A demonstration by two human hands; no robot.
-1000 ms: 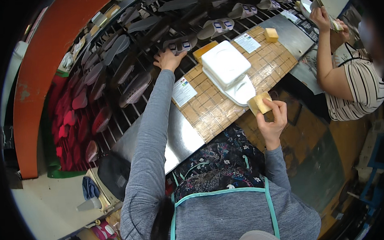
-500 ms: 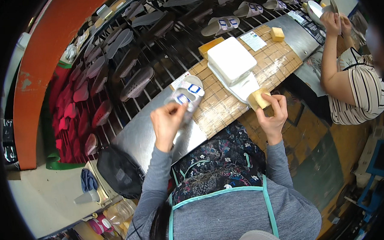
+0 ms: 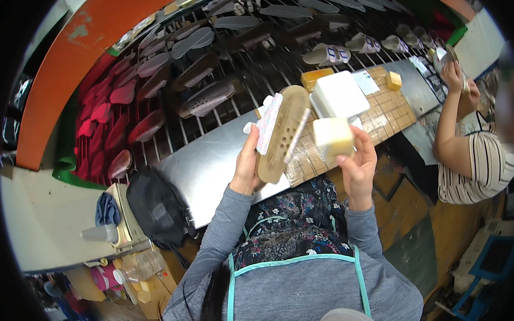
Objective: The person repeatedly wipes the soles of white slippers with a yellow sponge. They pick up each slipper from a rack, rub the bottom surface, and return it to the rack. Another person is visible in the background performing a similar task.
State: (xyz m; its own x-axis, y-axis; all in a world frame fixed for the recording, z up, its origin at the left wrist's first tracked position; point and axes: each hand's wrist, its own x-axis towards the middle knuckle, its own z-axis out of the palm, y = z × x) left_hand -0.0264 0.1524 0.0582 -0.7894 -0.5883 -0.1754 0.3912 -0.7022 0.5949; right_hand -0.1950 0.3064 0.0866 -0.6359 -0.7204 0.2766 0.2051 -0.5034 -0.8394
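My left hand [image 3: 245, 171] is closed around the edge of a sandal [image 3: 284, 135], lifted above the bench and tilted. Its brown underside with several small holes faces up, and pale patterned strap material shows along its sides. In my right hand [image 3: 360, 168], a pale yellow sponge block [image 3: 332, 136] is pinched between thumb and fingers, slightly blurred. The sponge is a little to the right of the sandal, apart from it. Just beyond the sponge stands a white plastic container [image 3: 339, 95] on the bench.
The metal bench [image 3: 205, 157] carries a brown checked mat [image 3: 387, 104], a yellow sponge [image 3: 394, 81] and a printed card [image 3: 366, 82]. Behind runs a barred rack with grey soles [image 3: 193, 43], red soles [image 3: 117, 132] and buckled sandals [image 3: 327, 54]. A black bag [image 3: 155, 202] sits left; a co-worker [image 3: 475, 156] works at right.
My left hand has taken up the sandal from the bench and turned its underside up. My right hand has raised the sponge and brought it toward the sandal. The view has shifted.
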